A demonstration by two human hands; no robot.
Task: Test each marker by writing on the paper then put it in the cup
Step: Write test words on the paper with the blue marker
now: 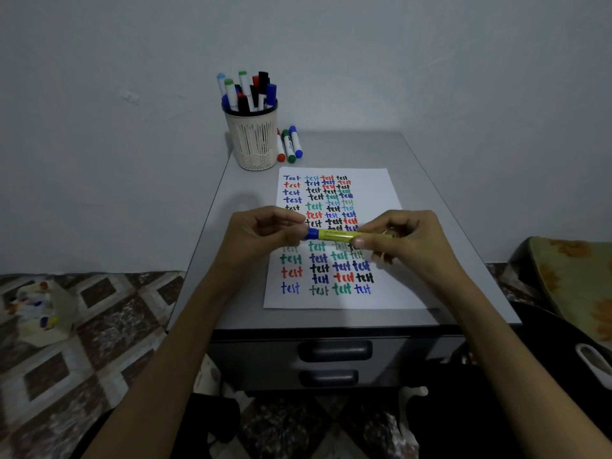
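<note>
Gray cabinet top (347, 147) is holding the paper (374, 190), cup (255, 140) just behind it. Over the paper, my left hand (265, 238) is pinching the blue cap (311, 233), my right hand (409, 241) gripping the yellow marker (334, 235). I should keep both lined up.

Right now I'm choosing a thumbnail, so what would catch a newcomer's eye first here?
The paper on the grey cabinet, crowded with "test" in many colours. Over it, the left hand and right hand hold a yellow marker. Behind, a cream cup stands stuffed with markers.
</note>
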